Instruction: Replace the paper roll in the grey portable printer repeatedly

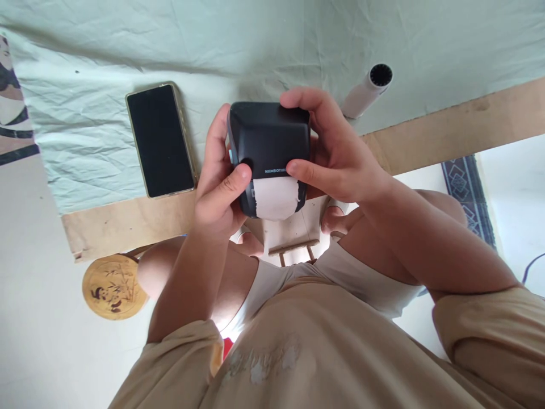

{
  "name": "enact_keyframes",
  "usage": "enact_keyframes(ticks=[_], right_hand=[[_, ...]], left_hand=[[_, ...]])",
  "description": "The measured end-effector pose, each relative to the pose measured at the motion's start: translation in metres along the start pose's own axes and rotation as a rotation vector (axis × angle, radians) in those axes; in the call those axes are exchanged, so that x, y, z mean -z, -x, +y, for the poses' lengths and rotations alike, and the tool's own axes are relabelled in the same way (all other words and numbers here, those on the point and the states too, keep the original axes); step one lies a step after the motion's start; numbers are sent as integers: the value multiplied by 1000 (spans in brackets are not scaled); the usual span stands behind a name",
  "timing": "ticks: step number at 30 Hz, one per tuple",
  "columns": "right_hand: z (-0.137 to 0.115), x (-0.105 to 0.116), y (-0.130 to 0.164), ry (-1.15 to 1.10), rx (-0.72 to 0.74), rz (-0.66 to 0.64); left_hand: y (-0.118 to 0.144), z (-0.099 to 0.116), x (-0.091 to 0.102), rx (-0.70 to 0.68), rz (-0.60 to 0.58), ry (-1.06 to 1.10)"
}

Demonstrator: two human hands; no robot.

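Note:
Between both hands is a black label printer marked NIIMBOT, held up near the table's front edge. A strip of white label paper with ragged side edges sticks out of its front. My left hand is closed around the printer's left side, thumb on the front corner. My right hand grips the right side, with the thumb by the brand lettering and the index finger over the top far corner. The printer's underside and some fingers are hidden.
A dark-screened phone in a clear case lies left on the green tablecloth. A white cylinder with a black top stands at the right. Bare wood edges the table. A round wooden stool stands on the floor at lower left.

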State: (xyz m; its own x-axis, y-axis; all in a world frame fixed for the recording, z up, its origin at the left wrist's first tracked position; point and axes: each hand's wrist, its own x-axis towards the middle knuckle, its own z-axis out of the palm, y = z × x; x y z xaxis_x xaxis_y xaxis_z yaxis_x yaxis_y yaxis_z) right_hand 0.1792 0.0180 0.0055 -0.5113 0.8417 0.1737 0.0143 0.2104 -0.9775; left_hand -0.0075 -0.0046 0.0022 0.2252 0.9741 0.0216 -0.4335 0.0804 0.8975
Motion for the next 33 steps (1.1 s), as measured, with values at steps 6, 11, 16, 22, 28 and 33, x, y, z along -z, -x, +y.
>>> enact_keyframes(ticks=[6, 11, 16, 22, 28, 33], right_hand=[[-1, -2, 0, 28, 27, 28], [0, -4, 1, 79, 95, 33], [-4, -3, 4, 204, 134, 61], [1, 0, 4, 130, 107, 38], [-2, 1, 0, 234, 212, -30], [-5, 3, 0, 331, 241, -49]], left_hand=[[0, 2, 0, 0, 8, 14], [1, 5, -6, 88, 90, 82], [1, 3, -6, 104, 170, 17], [1, 2, -2, 123, 138, 62], [1, 3, -2, 73, 182, 56], [1, 6, -5, 54, 224, 27]])
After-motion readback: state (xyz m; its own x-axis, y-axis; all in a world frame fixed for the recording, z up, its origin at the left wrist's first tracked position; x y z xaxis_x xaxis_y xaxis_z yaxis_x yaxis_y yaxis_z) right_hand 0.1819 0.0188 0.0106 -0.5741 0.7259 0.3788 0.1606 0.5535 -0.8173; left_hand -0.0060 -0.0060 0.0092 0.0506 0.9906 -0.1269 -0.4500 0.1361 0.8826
